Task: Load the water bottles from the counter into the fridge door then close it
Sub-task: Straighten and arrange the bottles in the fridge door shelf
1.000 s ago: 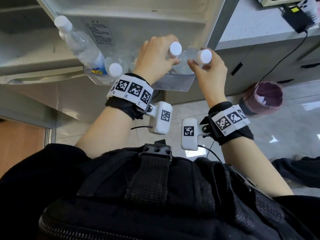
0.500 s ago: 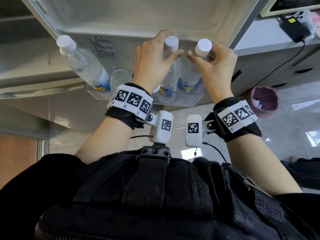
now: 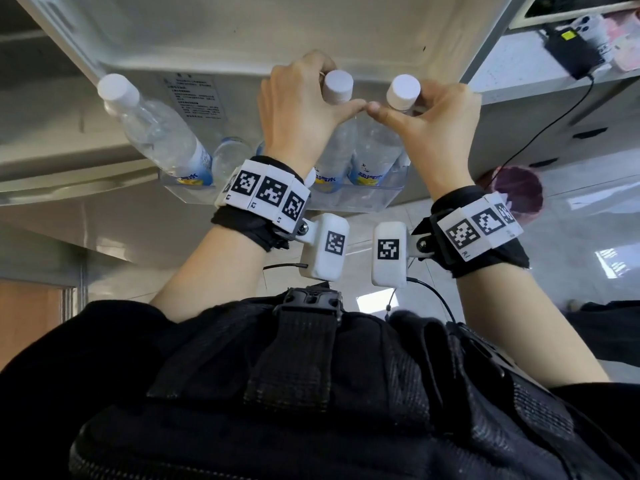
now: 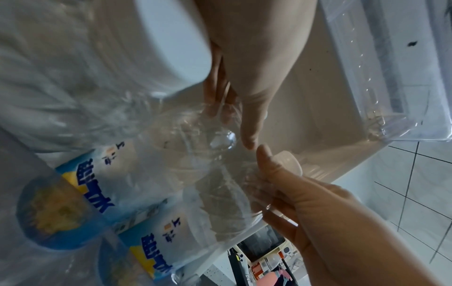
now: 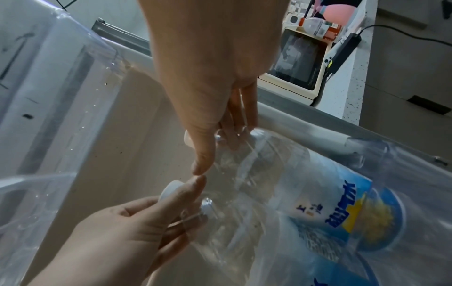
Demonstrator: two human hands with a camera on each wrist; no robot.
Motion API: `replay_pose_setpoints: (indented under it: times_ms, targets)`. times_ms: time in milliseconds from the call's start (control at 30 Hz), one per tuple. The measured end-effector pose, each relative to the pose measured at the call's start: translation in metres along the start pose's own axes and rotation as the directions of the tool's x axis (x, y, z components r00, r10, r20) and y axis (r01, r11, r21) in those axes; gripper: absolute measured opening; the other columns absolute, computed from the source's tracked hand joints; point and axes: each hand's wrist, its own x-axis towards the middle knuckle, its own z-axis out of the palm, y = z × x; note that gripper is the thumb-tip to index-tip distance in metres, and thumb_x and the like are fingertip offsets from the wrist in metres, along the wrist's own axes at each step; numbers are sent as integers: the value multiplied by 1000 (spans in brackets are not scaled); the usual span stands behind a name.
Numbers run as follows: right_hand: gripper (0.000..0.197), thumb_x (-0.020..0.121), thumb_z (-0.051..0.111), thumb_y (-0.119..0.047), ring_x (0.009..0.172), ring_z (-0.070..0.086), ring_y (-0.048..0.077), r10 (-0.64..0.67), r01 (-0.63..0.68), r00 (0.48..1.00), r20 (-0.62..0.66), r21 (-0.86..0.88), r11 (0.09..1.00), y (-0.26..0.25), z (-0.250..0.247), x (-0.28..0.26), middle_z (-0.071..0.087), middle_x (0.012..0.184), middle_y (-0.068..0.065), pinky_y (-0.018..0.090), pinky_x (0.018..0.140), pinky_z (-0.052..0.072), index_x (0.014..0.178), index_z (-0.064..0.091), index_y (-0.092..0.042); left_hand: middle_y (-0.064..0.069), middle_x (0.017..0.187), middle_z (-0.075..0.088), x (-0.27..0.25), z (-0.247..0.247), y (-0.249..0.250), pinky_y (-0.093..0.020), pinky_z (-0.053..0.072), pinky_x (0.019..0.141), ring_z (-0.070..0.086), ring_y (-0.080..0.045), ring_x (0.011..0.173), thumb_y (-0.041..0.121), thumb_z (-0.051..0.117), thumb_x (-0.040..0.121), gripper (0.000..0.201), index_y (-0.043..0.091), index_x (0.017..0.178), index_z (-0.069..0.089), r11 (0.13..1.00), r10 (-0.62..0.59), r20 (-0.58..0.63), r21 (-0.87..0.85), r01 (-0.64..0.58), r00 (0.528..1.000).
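The fridge door's clear shelf (image 3: 367, 199) holds several water bottles with white caps and blue labels. My left hand (image 3: 311, 98) grips the neck of one upright bottle (image 3: 337, 147) just under its cap. Beside it my right hand (image 3: 433, 109) grips the neck of a second upright bottle (image 3: 375, 150). The two thumb tips touch between the bottles. Both bottles stand with their bases in the shelf. In the left wrist view my left hand (image 4: 247, 108) curls round the clear neck. The right wrist view shows my right hand (image 5: 215, 120) doing the same on its bottle (image 5: 318, 193).
A third bottle (image 3: 159, 136) leans at the shelf's left end, and another (image 3: 230, 157) lies behind my left wrist. To the right are a counter (image 3: 512, 64) with a black charger (image 3: 571, 53) and a pink bin (image 3: 512, 195) on the floor. The fridge body (image 3: 52, 140) is at left.
Both bottles went from tilted to upright in the door shelf. My hands rose with the necks and drew together until the thumbs met.
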Motion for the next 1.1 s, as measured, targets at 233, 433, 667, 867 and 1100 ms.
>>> replay_pose_setpoints:
  times_ms: [233,433,667,867,1100]
  targets:
    - [62,58,73,-63,69,64,34,-44,48,993,107,-34,998,2,-7,-1,71,72,20,43,62,54,71,65,-2,-1,98,72,-9,-4,5,-33,47,80,63,-22,94,51,77,69,48,17,99,63,999,-25,-15,34,25,1000]
    - [53,61,73,-60,82,66,28,-25,28,996,81,-37,999,1,-5,-8,72,82,10,47,75,55,81,67,-12,-1,104,71,-29,-16,5,-36,55,87,65,-16,97,50,77,70,54,15,108,61,995,-42,33,-94,45,999]
    - [41,71,72,-30,93,58,22,-68,100,973,-222,137,985,-11,9,-47,52,99,-3,28,80,47,102,59,-7,-2,98,71,-66,-47,-33,-36,54,86,65,-12,92,32,61,86,26,11,100,65,996,-79,-208,-68,66,975]
    - [21,72,57,-4,74,56,12,-244,252,967,-75,140,958,-26,33,-74,58,95,9,18,69,47,92,62,-3,-2,106,68,-73,-71,-66,-30,51,93,62,-13,97,31,69,81,28,13,102,64,995,-101,-139,-13,100,985]
    - [44,69,58,5,55,49,8,-72,77,945,320,-6,997,-37,68,-89,53,120,10,21,71,44,109,61,-13,-3,103,47,-68,-89,-95,-36,45,81,48,-17,85,37,91,49,66,21,104,58,992,-112,324,94,86,939]
